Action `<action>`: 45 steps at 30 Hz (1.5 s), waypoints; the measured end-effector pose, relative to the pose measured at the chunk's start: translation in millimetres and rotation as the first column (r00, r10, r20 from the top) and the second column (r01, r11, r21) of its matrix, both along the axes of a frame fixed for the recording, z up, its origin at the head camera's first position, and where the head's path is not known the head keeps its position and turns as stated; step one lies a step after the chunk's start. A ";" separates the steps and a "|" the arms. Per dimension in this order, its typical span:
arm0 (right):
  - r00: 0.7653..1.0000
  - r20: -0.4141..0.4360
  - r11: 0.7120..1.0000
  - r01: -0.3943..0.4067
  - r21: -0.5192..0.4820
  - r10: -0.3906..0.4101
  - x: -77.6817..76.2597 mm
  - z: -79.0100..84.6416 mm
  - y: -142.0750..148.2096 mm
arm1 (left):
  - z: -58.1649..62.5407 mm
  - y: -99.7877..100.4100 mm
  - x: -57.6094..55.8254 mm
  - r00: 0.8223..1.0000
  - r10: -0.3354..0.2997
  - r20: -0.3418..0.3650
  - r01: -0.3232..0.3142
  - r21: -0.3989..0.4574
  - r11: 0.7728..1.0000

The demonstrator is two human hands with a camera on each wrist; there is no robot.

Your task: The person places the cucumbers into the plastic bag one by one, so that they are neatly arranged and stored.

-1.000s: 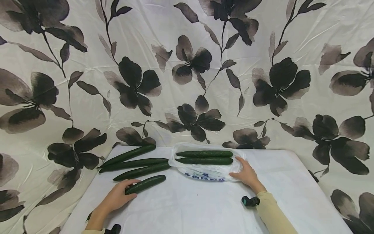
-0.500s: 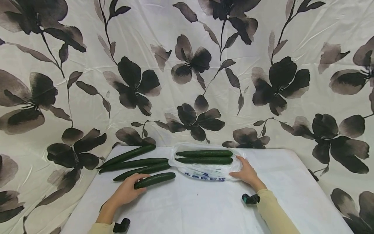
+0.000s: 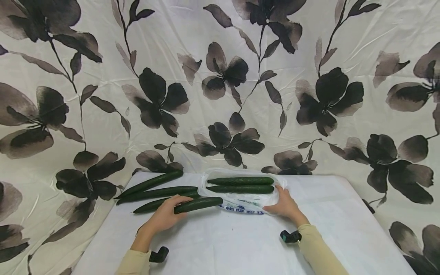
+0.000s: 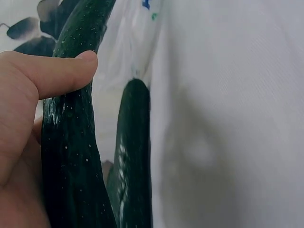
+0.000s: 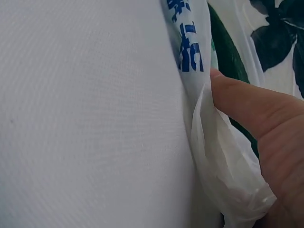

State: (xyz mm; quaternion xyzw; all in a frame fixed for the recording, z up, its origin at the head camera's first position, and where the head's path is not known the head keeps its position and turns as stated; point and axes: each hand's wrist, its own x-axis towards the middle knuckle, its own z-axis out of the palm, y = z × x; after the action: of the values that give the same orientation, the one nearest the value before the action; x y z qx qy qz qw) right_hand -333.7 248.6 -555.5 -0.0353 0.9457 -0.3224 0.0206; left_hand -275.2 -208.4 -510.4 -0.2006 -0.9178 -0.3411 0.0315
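Note:
In the head view my left hand (image 3: 164,218) grips a dark green cucumber (image 3: 202,204) by its left end. The cucumber's right tip overlaps the lower left edge of a clear plastic bag (image 3: 252,198) with blue lettering. The left wrist view has my thumb lying across the held cucumber (image 4: 71,142). Two cucumbers (image 3: 240,189) lie side by side in the bag's opening. My right hand (image 3: 287,206) holds the bag's right side between thumb and fingers. In the right wrist view my thumb presses against the bunched bag (image 5: 209,128); the other fingers are hidden.
Three more cucumbers (image 3: 156,193) lie on the white tabletop (image 3: 220,244), left of the bag. The nearest is partly covered by my left hand. A floral cloth (image 3: 223,95) hangs behind the table's back edge. Each wrist carries a small black camera (image 3: 290,236).
My left hand has carried its cucumber to the right and away from me, up to the bag. My right hand has shifted slightly left, with the bag's right side drawn in a little.

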 end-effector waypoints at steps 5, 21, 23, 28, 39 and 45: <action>1.000 -0.014 0.999 -0.017 0.039 0.018 5.2 2.3 -5.6 | 5.9 17.5 -7.7 1.000 -0.013 0.007 0.013 0.017 1.000; 0.999 -0.030 0.999 0.015 -0.042 -0.016 1.3 2.4 -4.6 | 36.5 76.6 -49.4 0.984 -0.164 -0.064 0.164 0.005 0.986; 0.999 -0.031 0.999 0.031 -0.028 -0.032 1.3 0.7 -5.6 | 39.4 83.7 -54.1 0.981 -0.186 -0.056 0.186 -0.003 0.982; 0.998 -0.053 0.997 0.039 0.060 -0.035 3.9 -0.7 -12.0 | 47.0 101.0 -65.3 0.973 -0.224 -0.046 0.223 -0.032 0.974; 0.997 -0.075 0.992 0.001 0.125 0.008 9.4 -2.1 -13.7 | 59.9 146.2 -83.9 0.946 -0.309 -0.096 0.300 -0.094 0.949; 0.995 -0.097 1.000 0.027 -0.014 -0.028 4.9 -0.2 -6.5 | 69.1 174.7 -87.9 0.929 -0.359 -0.094 0.352 -0.083 0.932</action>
State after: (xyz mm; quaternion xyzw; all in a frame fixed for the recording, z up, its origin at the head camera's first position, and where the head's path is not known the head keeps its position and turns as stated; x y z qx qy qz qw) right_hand -328.8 242.1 -555.7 -0.0381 0.9440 -0.3264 -0.0299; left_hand -363.1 -33.7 -441.3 -0.3825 -0.8737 -0.3001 0.0123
